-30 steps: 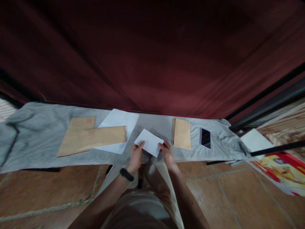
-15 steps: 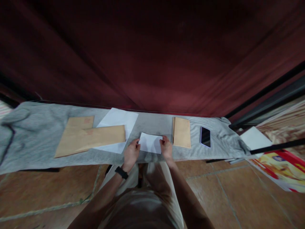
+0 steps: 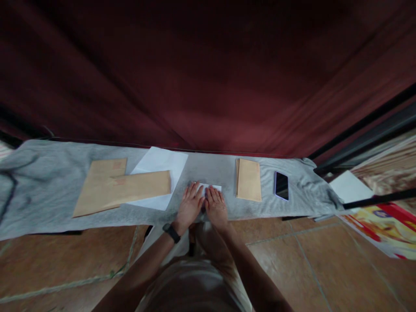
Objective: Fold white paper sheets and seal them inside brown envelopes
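both hands (image 3: 203, 203) hide most of the white paper (image 3: 212, 188).

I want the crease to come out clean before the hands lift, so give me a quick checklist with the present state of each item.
1. Left hand flat on the folded white paper: ok.
2. Right hand flat on it beside the left: ok.
3. Paper lies on the grey cloth, apart from the brown envelope: ok.
4. Edges of the fold line up: cannot tell, the hands cover most of it.
5. Phone well off to the side: ok.
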`<state>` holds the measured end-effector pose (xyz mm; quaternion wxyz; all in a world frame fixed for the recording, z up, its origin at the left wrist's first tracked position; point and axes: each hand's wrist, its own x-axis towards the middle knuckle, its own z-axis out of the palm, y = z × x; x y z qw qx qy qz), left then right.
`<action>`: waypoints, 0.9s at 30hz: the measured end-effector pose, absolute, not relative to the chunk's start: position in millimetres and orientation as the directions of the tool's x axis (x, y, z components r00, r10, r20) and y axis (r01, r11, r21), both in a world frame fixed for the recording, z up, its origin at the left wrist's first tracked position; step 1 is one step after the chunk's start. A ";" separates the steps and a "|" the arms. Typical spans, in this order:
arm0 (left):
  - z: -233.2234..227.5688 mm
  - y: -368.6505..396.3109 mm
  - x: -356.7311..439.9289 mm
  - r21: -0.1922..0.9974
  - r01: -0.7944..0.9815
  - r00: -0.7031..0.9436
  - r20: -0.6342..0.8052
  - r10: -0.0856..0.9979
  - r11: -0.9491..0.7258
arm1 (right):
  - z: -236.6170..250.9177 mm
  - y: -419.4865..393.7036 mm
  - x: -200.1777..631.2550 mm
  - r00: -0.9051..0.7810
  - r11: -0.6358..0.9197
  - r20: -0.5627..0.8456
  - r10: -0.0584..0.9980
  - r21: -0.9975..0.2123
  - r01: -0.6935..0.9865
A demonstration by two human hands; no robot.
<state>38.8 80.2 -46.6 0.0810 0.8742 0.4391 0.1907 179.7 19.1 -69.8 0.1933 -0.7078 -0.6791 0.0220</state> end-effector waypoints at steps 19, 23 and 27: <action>-32.8 122.5 -55.3 0.233 0.874 0.365 0.261 0.894 -0.426 | -81.7 10.3 179.7 0.162 -0.095 0.326 0.931 -0.213 0.972; -13.2 172.9 -108.9 0.132 0.932 0.345 -0.041 0.938 -0.337 | -81.1 10.8 178.2 0.173 -0.104 0.341 0.924 -0.212 0.972; 0.8 198.7 -134.8 0.119 0.919 0.394 -0.284 0.874 -0.375 | -80.5 11.8 176.8 0.174 -0.100 0.369 0.913 -0.211 0.972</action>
